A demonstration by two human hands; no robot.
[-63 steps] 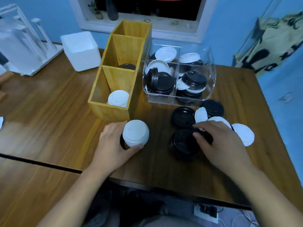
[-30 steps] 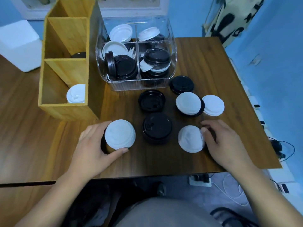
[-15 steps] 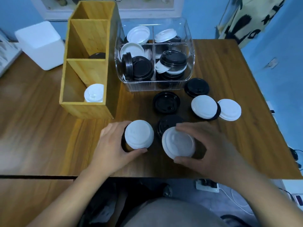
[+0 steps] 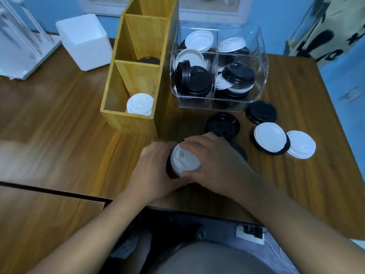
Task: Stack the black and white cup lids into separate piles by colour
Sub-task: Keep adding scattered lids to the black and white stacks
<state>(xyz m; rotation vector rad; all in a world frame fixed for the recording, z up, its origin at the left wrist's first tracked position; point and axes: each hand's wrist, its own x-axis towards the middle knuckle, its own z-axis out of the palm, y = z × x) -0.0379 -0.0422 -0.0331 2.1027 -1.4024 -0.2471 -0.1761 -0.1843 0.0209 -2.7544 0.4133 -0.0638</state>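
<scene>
Wooden tabletop (image 4: 59, 119), near front edge: left hand (image 4: 152, 171) curls round lid stack (image 4: 169, 170); right hand (image 4: 215, 165) arches over it, pinching the top white lid (image 4: 183, 161).

Matt plastic lids (image 4: 269, 139), wood-grain table (image 4: 59, 123), glossy clear plastic bin (image 4: 262, 56).

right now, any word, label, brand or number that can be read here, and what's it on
None can be read.
Cream fabric with black marks, top right: the shapes may be letters, but they are cut by the frame edge and unreadable.
White plastic cup lid in the yellow wooden box: raised mark, too blurred.
</scene>
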